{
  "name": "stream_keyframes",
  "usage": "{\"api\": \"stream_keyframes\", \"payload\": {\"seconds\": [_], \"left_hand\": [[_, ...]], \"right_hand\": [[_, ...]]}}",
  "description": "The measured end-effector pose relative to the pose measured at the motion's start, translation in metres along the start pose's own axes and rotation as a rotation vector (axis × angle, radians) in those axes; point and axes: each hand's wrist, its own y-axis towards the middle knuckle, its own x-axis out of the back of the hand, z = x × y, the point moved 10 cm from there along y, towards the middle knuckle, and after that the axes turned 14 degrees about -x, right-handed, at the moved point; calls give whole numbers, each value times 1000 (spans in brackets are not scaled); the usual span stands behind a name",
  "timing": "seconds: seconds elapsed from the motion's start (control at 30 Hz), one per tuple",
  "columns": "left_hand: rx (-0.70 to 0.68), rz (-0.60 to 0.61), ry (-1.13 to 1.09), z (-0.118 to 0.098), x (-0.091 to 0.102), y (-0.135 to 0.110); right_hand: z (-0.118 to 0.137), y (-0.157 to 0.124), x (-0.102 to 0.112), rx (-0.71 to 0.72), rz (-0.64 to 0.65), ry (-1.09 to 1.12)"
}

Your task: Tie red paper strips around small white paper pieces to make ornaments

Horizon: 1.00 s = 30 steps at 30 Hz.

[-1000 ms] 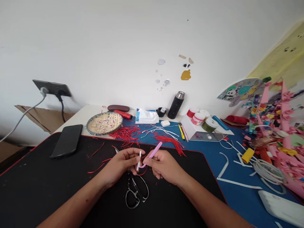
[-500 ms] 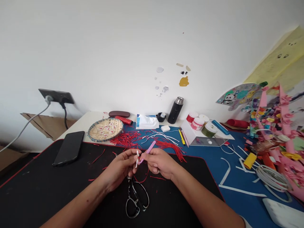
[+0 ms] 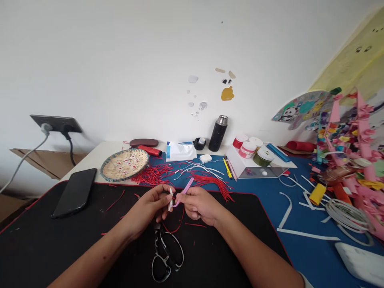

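Head view: the white strip (image 3: 171,196), twisted-looking half a second ago, now shows straighter in your left hand (image 3: 156,202), pinched between thumb and fingers. Your right hand (image 3: 199,202) has its fingers closed around the pink tool (image 3: 186,188), its curved end at or just beside the strip; the handwork seems unfinished. Scissors (image 3: 166,259) lie below on the black mat (image 3: 234,248).

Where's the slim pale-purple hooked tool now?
Head view, below centre: the tool is in the right hand, its curved tip by the small white strip in the left hand.
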Motion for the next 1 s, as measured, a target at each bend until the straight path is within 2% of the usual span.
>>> {"api": "stream_keyframes", "payload": {"seconds": [0.17, 0.37, 0.6, 0.87, 1.0], "left_hand": [[22, 57, 98, 8, -3, -2], [23, 106, 159, 3, -4, -5], [121, 150, 144, 2, -3, -11], [122, 161, 134, 7, -4, -10], [106, 96, 124, 4, 0, -9]], "right_hand": [[-7, 0, -1, -21, 31, -69], [-9, 1, 1, -32, 28, -114], [-12, 2, 1, -45, 45, -135], [-14, 1, -3, -56, 61, -182], [-11, 0, -2, -27, 29, -169]]}}
